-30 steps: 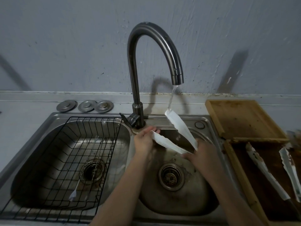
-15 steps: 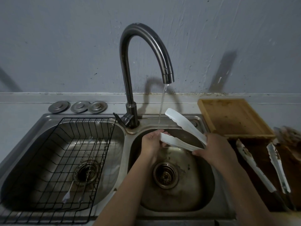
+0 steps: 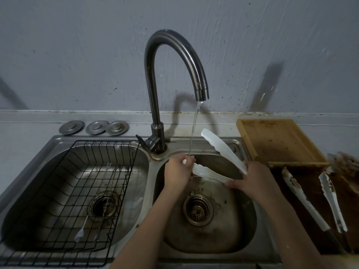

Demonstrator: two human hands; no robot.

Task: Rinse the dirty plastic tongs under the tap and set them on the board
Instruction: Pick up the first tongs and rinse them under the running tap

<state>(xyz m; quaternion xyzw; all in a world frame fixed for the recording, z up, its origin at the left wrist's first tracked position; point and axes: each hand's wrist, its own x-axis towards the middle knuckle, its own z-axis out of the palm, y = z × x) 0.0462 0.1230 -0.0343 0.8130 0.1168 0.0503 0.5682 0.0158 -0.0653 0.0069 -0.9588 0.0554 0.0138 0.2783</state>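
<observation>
White plastic tongs [image 3: 223, 150] are held spread over the right sink basin [image 3: 239, 230]. My right hand [image 3: 256, 179] grips their hinge end. My left hand [image 3: 179, 169] is closed around the tip of the lower arm, right where the water stream [image 3: 194, 129] from the curved tap [image 3: 174, 55] lands. The upper arm points up and back, just right of the stream. A light wooden board [image 3: 277, 140] lies on the counter to the right of the sink.
A second, soiled pair of tongs [image 3: 303, 199] lies on a dark tray [image 3: 310, 183] at the right. The left basin [image 3: 38, 191] holds a black wire rack [image 3: 77, 191] with utensils. Three metal sink plugs [image 3: 93, 127] sit behind it.
The tongs moved from directly under the stream slightly right and lower. My left hand slid onto the lower arm's tip, under the water. The camera shifted a little.
</observation>
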